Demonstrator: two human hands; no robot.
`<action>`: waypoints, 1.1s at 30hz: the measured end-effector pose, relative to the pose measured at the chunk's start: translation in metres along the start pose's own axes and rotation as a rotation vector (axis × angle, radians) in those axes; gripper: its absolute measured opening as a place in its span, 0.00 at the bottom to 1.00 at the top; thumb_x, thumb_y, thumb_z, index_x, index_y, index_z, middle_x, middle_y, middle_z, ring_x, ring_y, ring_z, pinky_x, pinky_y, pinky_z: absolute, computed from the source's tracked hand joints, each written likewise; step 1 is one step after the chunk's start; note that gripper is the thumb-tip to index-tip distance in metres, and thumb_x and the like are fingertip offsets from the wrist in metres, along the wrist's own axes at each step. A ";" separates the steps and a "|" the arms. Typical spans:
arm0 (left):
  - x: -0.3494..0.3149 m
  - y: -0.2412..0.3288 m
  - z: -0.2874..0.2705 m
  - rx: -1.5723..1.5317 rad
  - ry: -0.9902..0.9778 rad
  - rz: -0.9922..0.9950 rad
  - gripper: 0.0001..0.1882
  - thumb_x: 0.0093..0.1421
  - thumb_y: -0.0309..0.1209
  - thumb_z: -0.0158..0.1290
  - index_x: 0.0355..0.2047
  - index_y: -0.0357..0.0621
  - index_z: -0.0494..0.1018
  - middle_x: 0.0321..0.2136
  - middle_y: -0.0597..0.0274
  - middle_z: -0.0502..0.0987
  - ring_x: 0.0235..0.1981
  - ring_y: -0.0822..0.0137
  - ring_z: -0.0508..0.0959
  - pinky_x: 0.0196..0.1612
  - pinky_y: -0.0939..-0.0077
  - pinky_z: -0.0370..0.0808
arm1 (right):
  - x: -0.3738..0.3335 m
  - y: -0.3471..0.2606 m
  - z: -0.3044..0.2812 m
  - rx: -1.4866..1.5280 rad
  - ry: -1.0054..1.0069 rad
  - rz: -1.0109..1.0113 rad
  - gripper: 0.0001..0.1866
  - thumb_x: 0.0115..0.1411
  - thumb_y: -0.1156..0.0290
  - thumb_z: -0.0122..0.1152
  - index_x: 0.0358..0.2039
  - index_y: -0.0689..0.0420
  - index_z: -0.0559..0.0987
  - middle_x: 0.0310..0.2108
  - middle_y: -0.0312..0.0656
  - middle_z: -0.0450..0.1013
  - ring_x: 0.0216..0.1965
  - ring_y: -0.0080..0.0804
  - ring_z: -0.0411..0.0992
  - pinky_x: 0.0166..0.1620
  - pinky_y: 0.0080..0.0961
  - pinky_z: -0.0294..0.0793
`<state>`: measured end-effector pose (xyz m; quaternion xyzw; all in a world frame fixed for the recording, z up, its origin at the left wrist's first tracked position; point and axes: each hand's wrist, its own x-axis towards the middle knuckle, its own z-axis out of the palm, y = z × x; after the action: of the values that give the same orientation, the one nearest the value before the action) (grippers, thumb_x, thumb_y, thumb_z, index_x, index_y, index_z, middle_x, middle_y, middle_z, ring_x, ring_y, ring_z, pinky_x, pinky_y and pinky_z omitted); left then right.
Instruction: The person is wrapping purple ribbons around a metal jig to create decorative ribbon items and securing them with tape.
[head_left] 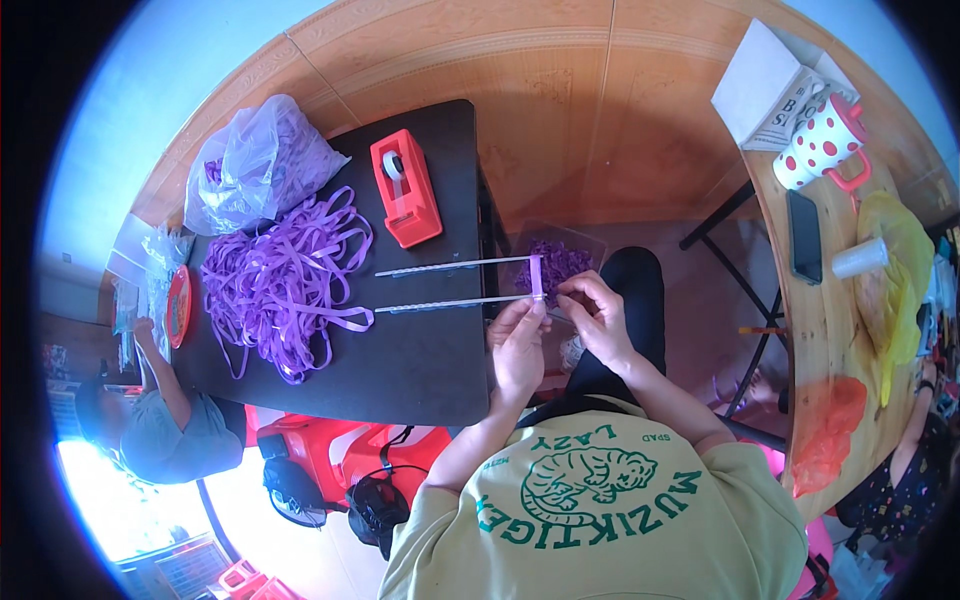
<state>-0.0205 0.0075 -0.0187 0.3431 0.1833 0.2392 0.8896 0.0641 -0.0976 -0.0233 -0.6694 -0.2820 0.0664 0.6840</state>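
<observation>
Two thin metal rods [440, 304] stick out side by side over the right edge of the dark table [430, 370]. A short purple ribbon [537, 276] spans their tips. At the nearer rod's tip, my left hand [517, 352] pinches the lower end of this ribbon between thumb and fingers. Close beside it on the right, my right hand [597, 312] is closed in a pinch; whatever its fingertips hold is too small to make out. Below the hands, a clear box [592, 240] contains many small purple ribbon pieces [556, 262].
A tangled purple ribbon heap [285, 285] lies left of the rods, by a stuffed plastic bag [255, 165] and a red tape dispenser [406, 188]. A wooden table [800, 350] at right bears a phone [804, 236] and spotted cup [820, 145]. Other people sit at both sides.
</observation>
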 end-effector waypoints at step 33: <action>-0.011 0.021 0.026 -0.008 0.138 -0.078 0.03 0.57 0.19 0.52 0.32 0.37 0.75 0.26 0.63 0.75 0.26 0.72 0.74 0.32 0.80 0.70 | 0.054 -0.022 0.004 0.310 -0.086 0.286 0.13 0.58 0.75 0.60 0.44 0.62 0.74 0.28 0.33 0.70 0.29 0.16 0.68 0.33 0.15 0.68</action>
<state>-0.0233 0.0012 0.0163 0.3148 0.2566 0.2280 0.8849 0.1006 -0.0710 0.0136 -0.5858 -0.1997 0.2339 0.7498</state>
